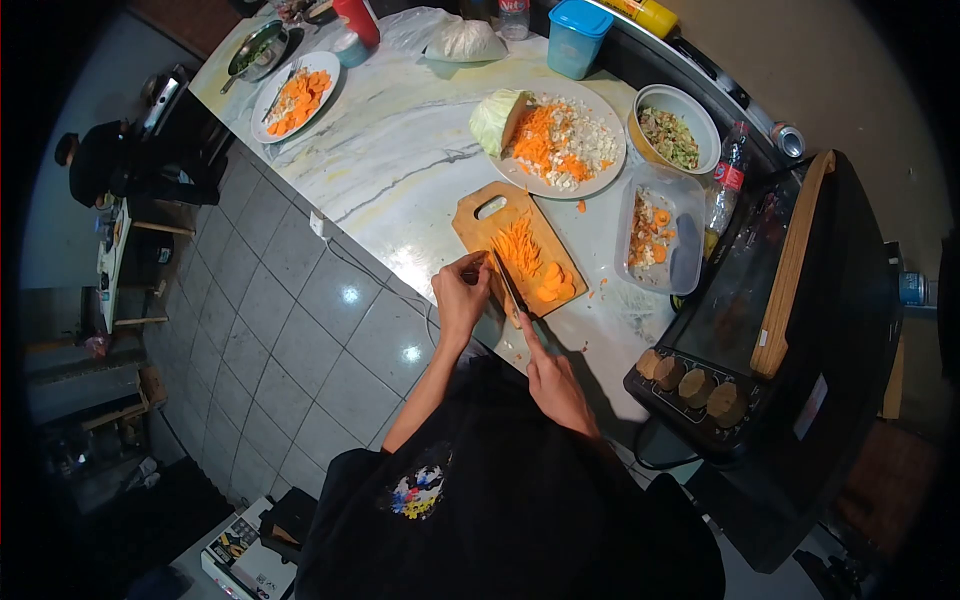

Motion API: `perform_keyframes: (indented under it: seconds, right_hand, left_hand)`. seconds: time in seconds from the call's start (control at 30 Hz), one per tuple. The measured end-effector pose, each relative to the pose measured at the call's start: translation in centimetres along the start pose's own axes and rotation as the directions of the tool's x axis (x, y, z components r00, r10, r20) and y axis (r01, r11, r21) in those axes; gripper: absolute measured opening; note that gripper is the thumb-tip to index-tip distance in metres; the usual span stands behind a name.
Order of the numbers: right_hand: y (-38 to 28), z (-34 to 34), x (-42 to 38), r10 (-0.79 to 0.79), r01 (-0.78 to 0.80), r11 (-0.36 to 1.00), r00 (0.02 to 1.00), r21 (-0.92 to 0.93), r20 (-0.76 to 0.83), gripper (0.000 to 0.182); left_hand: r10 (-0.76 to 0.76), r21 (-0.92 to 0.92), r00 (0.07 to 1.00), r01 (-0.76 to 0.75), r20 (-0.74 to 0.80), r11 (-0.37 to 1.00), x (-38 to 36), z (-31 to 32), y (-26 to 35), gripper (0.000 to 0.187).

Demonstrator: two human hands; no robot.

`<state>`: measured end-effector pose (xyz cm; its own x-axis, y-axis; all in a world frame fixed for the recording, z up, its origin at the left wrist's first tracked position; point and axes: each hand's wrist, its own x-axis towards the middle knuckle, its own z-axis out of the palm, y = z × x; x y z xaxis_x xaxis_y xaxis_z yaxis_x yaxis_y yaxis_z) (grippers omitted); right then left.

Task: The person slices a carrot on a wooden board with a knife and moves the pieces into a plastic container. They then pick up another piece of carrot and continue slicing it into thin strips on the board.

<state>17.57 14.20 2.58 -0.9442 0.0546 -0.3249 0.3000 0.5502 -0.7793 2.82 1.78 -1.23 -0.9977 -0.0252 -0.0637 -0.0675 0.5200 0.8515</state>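
My right hand grips a knife with a dark handle, its blade over the wooden cutting board. My left hand is at the board's left edge, fingers bent together beside the blade; what they hold, if anything, is hidden. On the board lie a pile of thin carrot strips and, nearer the right edge, several round carrot slices. Beyond the board, a large plate bears a cut cabbage piece, shredded carrot and chopped white bits.
Right of the board stand a plastic container with scraps, a bowl and a bottle. A black oven is close on my right. Farther back are a plate of carrot slices and a pan. Another person is far left.
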Motion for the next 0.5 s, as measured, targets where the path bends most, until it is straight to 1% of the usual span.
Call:
perform_keyframes:
  seconds: [0.1,0.17,0.27,0.37,0.43,0.5]
  right_hand:
    - [0.2,0.2,0.3,0.006,-0.007,0.999,1.0,0.047,0.016,0.075]
    - [0.6,0.4,0.7,-0.03,0.03,0.999,1.0,0.035,0.004,0.075]
    - [1.0,0.6,1.2,-0.063,0.064,0.996,0.998,0.057,-0.013,0.075]
    - [0.8,0.4,1.8,-0.066,0.066,0.997,0.998,0.048,0.004,0.074]
    - [1.3,0.5,2.1,-0.085,0.084,0.995,0.996,0.053,0.013,0.075]
    - [1.4,0.5,2.1,-0.103,0.102,0.993,0.994,0.058,0.021,0.077]
  left_hand:
    - [-0.002,-0.004,1.0,0.002,0.012,1.0,0.0,0.0,-0.5,0.022]
    - [-0.002,-0.003,1.0,0.002,0.024,1.0,0.0,0.1,-0.8,0.023]
    - [0.016,-0.003,1.0,-0.016,0.001,1.0,0.0,0.1,-1.0,0.022]
    - [0.001,-0.009,1.0,-0.001,0.016,1.0,0.2,-0.2,-1.0,0.021]
    - [-0.059,0.012,0.997,0.058,0.049,0.998,0.4,-0.2,-1.1,0.023]
    - [-0.074,0.01,0.996,0.073,0.056,0.997,0.5,-0.4,-0.8,0.023]
